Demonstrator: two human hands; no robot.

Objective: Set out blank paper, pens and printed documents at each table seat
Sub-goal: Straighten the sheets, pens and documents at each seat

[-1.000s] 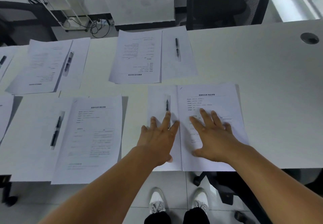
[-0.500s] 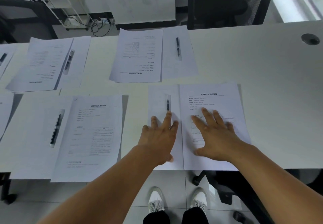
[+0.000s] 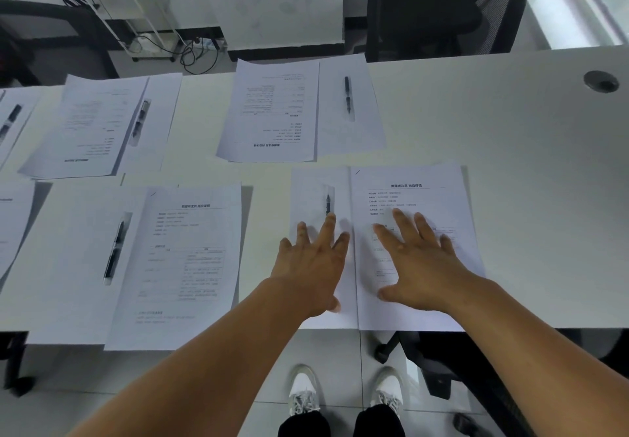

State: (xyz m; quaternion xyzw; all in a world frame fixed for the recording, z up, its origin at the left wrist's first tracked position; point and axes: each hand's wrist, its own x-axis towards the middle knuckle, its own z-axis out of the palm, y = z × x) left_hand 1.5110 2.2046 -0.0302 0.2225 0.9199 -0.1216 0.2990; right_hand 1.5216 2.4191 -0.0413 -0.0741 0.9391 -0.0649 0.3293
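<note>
Left hand point(image 3: 311, 266): laid flat, fingers spread, on blank paper point(image 3: 308, 198), covering slim black pen point(image 3: 328, 203).
Right hand point(image 3: 420, 259): pressed flat, nothing gripped, on printed document point(image 3: 429, 198) beside it.

Both hands flat — left hand point(image 3: 311, 266) on blank paper point(image 3: 306, 194), right hand point(image 3: 420, 259) on doc point(image 3: 425, 194)

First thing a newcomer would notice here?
Two spread hands at the near table edge: the left hand flat on a blank sheet over a pen, the right hand flat on the printed document beside it. Similar paper-and-pen sets lie across the white table.
</note>
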